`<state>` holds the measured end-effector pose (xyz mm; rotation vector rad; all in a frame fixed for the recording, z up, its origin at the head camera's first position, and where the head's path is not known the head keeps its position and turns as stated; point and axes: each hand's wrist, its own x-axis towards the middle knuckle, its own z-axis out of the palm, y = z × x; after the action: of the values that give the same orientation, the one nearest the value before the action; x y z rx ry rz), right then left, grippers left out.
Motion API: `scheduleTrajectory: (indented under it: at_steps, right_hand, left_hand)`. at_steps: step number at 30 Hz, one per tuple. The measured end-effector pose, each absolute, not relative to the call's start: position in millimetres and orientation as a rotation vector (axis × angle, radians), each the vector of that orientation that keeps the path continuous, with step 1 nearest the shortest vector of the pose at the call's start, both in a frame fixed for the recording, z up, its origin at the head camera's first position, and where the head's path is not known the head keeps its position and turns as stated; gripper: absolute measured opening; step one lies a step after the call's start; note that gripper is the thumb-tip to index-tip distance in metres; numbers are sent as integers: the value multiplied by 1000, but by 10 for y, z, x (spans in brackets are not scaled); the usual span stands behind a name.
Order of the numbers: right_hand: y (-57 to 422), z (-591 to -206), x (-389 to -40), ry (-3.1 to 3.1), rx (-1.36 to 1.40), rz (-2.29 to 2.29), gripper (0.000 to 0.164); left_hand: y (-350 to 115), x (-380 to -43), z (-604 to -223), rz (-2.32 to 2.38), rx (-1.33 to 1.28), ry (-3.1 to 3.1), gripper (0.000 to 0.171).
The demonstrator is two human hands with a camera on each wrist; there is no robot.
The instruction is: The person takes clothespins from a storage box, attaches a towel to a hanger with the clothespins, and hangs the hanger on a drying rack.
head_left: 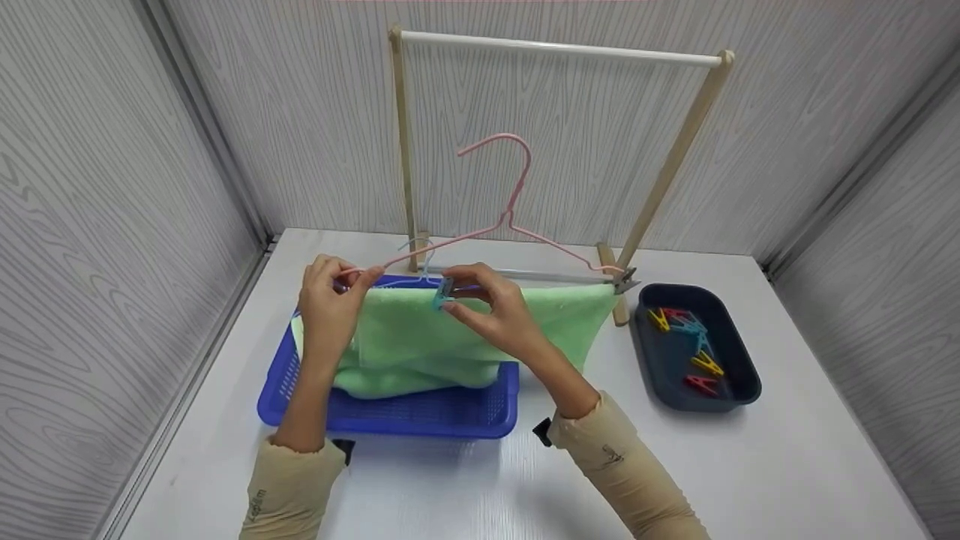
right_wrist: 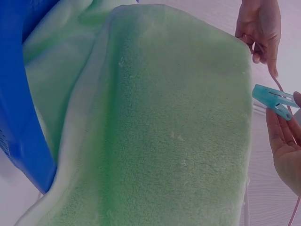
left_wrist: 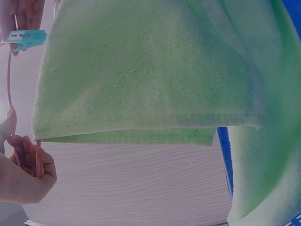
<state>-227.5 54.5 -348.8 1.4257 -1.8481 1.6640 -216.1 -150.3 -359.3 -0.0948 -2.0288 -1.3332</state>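
1. Beige sleeves (head_left: 622, 472), nearest the head camera, reach forward over the near part of the worktop (head_left: 817, 435).
2. Drying rack (head_left: 562, 49), upright at the far side, with a white top bar.
3. Blue basket (head_left: 420, 421), left of centre, partly covered by green cloth.
4. Green towel (head_left: 420, 324), folded over the lower bar of a hanger, hanging down in front of and partly above the basket.
5. Pink hanger (head_left: 506, 216), its hook free of the rack's top bar; a grey clip (head_left: 625, 282) sits where its right end meets the towel.
6. Dark tray (head_left: 652, 375), on the right, containing yellow, red and blue clips (head_left: 706, 364).
7. Left hand (head_left: 328, 304), fingers curled round the hanger's left end.
8. Right hand (head_left: 495, 306), thumb and fingers pinching a turquoise clip.
9. Turquoise clip (head_left: 442, 294), at the right hand's fingertips, on the side towards the left hand. Governing relation: the right wrist view shows its long axis running roughly crosswise to the towel's top fold, front end foremost and just beside it; whether they touch cannot be told.
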Motion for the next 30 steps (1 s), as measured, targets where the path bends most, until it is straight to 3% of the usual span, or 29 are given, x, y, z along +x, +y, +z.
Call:
scheduleTrajectory:
  at_steps: [30]
  right_hand:
    - [412, -3403, -2277, -1931, 1334, 1606, 33]
  left_hand:
    - [-1485, -2173, -3597, -1311, -82, -2043, 34]
